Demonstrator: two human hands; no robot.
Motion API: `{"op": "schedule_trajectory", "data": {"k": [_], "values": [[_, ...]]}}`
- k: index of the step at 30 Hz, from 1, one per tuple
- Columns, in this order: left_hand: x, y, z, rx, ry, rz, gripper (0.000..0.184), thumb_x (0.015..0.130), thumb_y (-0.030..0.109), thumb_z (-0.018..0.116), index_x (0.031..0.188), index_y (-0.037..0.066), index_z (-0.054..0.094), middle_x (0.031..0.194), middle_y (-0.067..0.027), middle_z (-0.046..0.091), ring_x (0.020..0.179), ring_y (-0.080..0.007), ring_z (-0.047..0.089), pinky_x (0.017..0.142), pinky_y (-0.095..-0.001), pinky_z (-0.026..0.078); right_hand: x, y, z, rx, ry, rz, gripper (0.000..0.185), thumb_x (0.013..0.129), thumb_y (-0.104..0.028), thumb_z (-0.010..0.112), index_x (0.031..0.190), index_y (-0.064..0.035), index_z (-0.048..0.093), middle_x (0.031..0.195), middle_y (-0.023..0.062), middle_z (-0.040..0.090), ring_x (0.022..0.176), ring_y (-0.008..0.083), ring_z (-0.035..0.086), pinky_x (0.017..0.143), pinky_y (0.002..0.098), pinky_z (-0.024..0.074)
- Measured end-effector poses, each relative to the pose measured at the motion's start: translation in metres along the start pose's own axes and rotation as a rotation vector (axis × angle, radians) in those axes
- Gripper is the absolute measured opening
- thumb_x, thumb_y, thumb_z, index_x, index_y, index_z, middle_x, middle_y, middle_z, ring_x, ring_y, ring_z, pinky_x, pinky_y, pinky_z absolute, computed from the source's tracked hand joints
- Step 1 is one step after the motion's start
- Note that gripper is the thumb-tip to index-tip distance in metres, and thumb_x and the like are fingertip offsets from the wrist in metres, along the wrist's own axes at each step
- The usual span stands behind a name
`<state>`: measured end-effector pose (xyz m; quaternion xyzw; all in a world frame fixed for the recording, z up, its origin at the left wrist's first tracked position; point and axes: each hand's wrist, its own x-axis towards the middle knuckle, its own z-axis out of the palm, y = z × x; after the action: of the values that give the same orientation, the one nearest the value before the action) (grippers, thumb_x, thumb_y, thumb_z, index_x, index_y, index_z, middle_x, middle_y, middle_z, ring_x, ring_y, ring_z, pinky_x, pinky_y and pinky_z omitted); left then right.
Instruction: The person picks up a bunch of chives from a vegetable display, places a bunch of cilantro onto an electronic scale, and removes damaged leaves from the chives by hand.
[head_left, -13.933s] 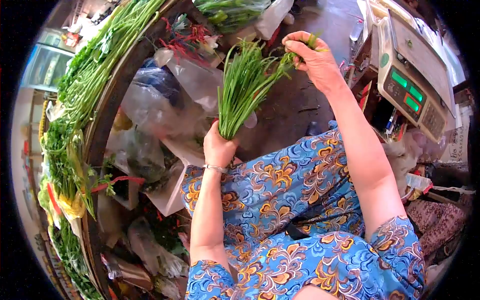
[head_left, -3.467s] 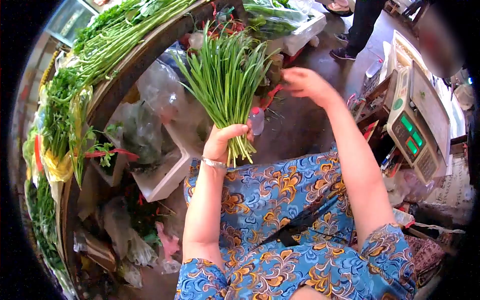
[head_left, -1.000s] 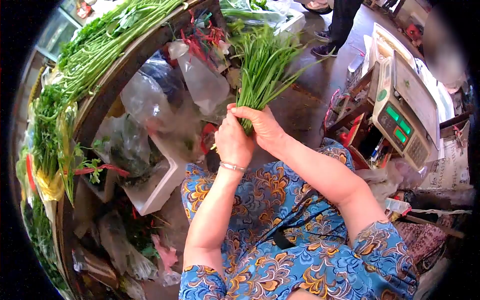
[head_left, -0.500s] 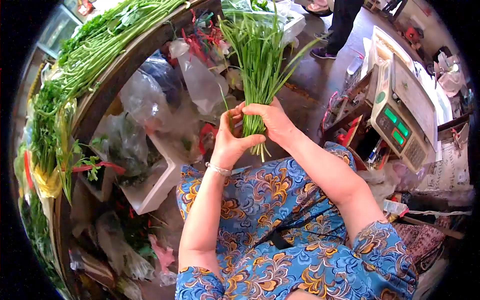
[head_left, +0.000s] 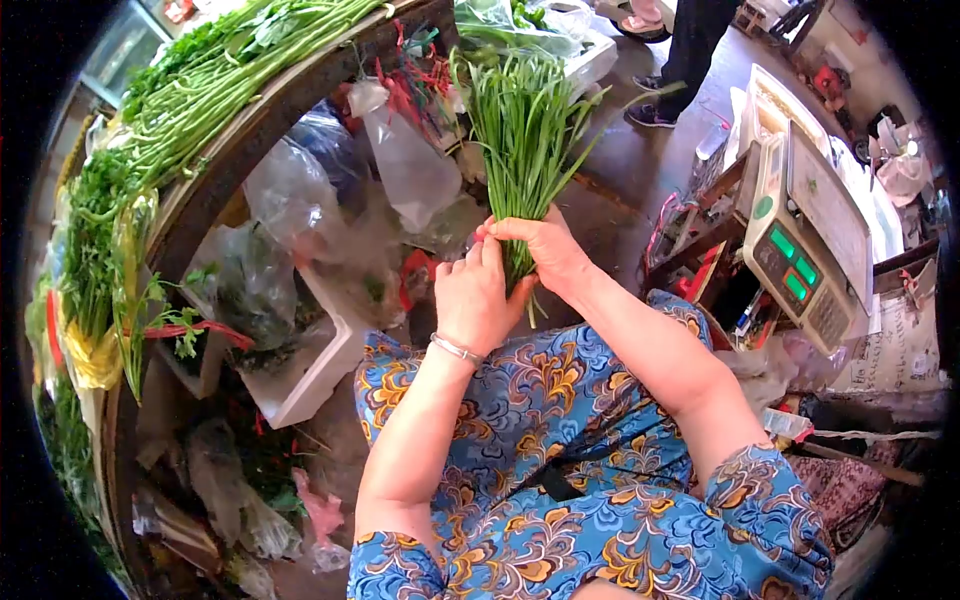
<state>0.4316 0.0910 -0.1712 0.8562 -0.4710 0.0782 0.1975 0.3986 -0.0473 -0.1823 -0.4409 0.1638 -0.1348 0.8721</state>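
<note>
A bunch of long, flat green leaves that look like garlic chives (head_left: 520, 130) stands upright in front of my lap, leaf tips pointing away from me. My right hand (head_left: 550, 250) is closed round its lower part from the right, the thumb lying across the front. My left hand (head_left: 475, 305) presses against the bunch's left side, lower down. Its fingers are bent, and their tips meet the right thumb at the stalks. Cut stalk ends poke out below my hands. Part of the left fingers' grip is hidden behind the hand.
Leafy greens (head_left: 220, 100) lie along a curved ledge (head_left: 215, 165) on the left. Plastic bags (head_left: 410, 170) and a white foam box (head_left: 315, 375) sit below it. A digital scale (head_left: 800, 265) stands at right on a rack. Another person's legs (head_left: 695, 60) are at the back.
My left hand has turned over and moved right against the bunch, its back now facing up. The loose blade beside its fingers no longer shows. The bunch has shifted slightly right and down.
</note>
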Motion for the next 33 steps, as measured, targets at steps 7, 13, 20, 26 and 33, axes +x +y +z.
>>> {"op": "schedule_trajectory", "data": {"k": [7,13,20,26,33], "values": [[0.003,-0.019,-0.008,-0.884,-0.077,-0.298,0.122,0.059,0.033,0.091,0.148,-0.002,0.017,0.128,-0.0182,0.057,0.116,-0.025,0.057,0.101,-0.0366,0.043,-0.01,-0.015,0.013,-0.009,-0.059,-0.026,0.018,0.077,-0.002,0.066,0.094,-0.0017,0.062,0.086,0.006,0.066,0.079,0.0172,0.065,0.073,0.0297,0.0519],[0.004,-0.009,0.008,-1.41,-0.122,-0.3,0.119,0.058,0.01,0.09,0.148,0.005,0.013,0.135,-0.0103,0.047,0.116,-0.0201,0.053,0.099,-0.0348,0.046,-0.024,-0.022,0.025,-0.123,-0.172,-0.114,0.031,0.076,-0.002,0.068,0.107,-0.0014,0.063,0.097,0.0053,0.067,0.089,0.0168,0.065,0.08,0.0297,0.0509],[0.005,-0.006,0.006,-1.495,-0.239,-0.222,0.07,0.064,0.007,0.08,0.127,0.003,0.05,0.114,-0.0057,0.061,0.106,-0.0172,0.059,0.092,-0.034,0.049,-0.027,-0.028,0.023,0.005,-0.272,-0.07,0.046,0.076,-0.005,0.071,0.12,0.0005,0.057,0.112,0.0117,0.065,0.102,0.0207,0.062,0.093,0.0348,0.0485],[0.005,-0.002,0.004,-1.701,-0.328,-0.464,0.047,0.062,-0.002,0.079,0.104,0.001,0.059,0.085,-0.0057,0.064,0.07,-0.0175,0.065,0.065,-0.0299,0.055,-0.03,-0.03,0.016,-0.134,-0.232,-0.078,0.044,0.08,-0.009,0.072,0.12,-0.0004,0.057,0.112,0.0081,0.064,0.1,0.0181,0.062,0.09,0.0329,0.0488],[-0.001,-0.008,-0.013,-1.452,-0.381,-0.462,0.055,0.061,0.008,0.082,0.111,0.003,0.059,0.097,-0.0016,0.064,0.081,-0.0125,0.061,0.067,-0.0285,0.052,-0.027,-0.022,0.007,0.003,-0.27,-0.013,0.041,0.078,-0.005,0.068,0.118,-0.0018,0.061,0.11,0.0062,0.067,0.1,0.0178,0.062,0.091,0.0326,0.0483]]}}
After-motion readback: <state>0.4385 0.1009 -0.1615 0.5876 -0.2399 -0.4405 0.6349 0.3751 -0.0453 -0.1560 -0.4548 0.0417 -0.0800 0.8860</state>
